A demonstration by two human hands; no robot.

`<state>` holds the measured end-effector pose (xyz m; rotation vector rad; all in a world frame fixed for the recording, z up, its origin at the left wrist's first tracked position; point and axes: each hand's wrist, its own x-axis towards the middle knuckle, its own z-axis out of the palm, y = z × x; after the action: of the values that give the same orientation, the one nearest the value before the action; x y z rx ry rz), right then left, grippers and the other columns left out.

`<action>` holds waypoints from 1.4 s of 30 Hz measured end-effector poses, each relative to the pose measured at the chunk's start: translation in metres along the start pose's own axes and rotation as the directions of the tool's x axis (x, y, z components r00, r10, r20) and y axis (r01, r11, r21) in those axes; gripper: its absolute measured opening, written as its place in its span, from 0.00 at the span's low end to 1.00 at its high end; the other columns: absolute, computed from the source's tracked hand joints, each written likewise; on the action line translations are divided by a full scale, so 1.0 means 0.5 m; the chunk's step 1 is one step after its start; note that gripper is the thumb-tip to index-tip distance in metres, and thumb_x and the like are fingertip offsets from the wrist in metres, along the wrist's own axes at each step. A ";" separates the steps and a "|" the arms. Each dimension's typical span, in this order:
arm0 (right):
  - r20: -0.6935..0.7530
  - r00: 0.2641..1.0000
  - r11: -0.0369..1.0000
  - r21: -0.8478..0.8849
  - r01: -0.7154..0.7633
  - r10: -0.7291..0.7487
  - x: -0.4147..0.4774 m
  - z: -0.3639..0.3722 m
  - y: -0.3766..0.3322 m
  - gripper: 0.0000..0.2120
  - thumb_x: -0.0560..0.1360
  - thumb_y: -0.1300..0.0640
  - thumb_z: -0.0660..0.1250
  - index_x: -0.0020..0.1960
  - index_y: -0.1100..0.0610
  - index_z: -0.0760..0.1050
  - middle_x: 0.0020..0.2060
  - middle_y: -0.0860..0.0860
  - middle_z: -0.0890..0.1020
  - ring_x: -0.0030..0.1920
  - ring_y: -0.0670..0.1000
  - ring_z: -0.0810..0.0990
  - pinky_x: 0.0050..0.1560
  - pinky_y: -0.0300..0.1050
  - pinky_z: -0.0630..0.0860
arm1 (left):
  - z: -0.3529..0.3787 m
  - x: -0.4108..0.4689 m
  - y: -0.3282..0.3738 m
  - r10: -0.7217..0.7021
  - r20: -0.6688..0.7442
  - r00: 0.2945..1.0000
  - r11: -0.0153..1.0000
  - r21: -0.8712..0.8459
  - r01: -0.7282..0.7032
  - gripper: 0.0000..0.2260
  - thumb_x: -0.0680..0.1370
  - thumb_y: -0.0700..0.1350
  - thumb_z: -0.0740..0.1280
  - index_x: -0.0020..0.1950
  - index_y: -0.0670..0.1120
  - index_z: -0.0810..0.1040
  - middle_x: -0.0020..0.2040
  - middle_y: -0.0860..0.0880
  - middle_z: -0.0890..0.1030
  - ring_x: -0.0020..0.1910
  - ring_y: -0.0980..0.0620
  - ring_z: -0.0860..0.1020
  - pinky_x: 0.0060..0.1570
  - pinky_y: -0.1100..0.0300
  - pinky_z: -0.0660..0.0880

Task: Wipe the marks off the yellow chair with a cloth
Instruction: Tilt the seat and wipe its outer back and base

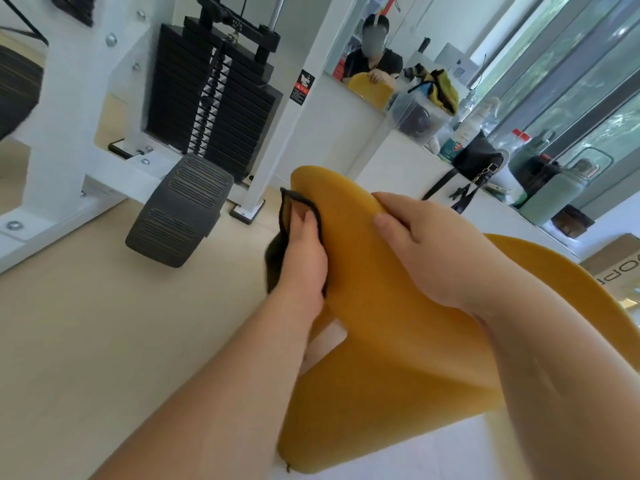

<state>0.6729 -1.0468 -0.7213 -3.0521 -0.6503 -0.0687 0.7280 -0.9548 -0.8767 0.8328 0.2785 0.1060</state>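
The yellow chair (384, 334) fills the lower middle of the head view, seen from behind its curved backrest. My left hand (304, 251) presses a dark cloth (277, 258) flat against the left edge of the backrest, fingers straight over the cloth. My right hand (422, 244) grips the top rim of the backrest, fingers curled over to the far side and thumb on the near face. No marks show on the visible yellow surface.
A white weight machine with a black plate stack (207, 98) and a grey foot pedal (180, 209) stands to the left on the pale floor. A wall mirror (374, 64) is ahead. A white ledge (408, 157) at right carries a black bag (478, 161), bottles and a clear bin.
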 end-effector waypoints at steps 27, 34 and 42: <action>-0.068 0.998 0.999 0.028 0.019 -0.017 -0.018 0.006 0.001 0.22 0.84 0.43 0.52 0.76 0.42 0.66 0.57 0.42 0.79 0.51 0.44 0.73 0.49 0.37 0.66 | -0.041 -0.001 -0.041 0.749 0.067 0.659 0.342 0.812 -0.472 0.34 0.74 0.63 0.56 0.78 0.51 0.67 0.60 0.41 0.72 0.56 0.44 0.72 0.59 0.49 0.73; -0.077 0.996 0.999 0.016 0.049 -0.047 -0.016 0.008 0.005 0.21 0.84 0.43 0.51 0.76 0.44 0.68 0.61 0.45 0.81 0.56 0.48 0.77 0.50 0.39 0.67 | -0.013 -0.013 -0.063 0.755 0.086 0.650 0.441 0.666 -0.601 0.34 0.81 0.66 0.45 0.81 0.47 0.61 0.78 0.43 0.60 0.76 0.46 0.62 0.73 0.40 0.64; -0.071 0.997 0.999 -0.038 0.039 -0.041 -0.059 -0.001 0.011 0.23 0.82 0.42 0.51 0.74 0.42 0.69 0.52 0.43 0.82 0.47 0.44 0.77 0.44 0.32 0.68 | 0.065 -0.117 -0.099 0.578 -0.018 0.816 0.765 0.360 -0.534 0.33 0.77 0.74 0.43 0.80 0.66 0.44 0.83 0.58 0.43 0.82 0.56 0.43 0.79 0.38 0.49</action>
<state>0.6482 -1.0640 -0.7221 -3.0552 -0.7132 -0.1917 0.6804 -1.0229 -0.8808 1.2426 0.1606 0.6951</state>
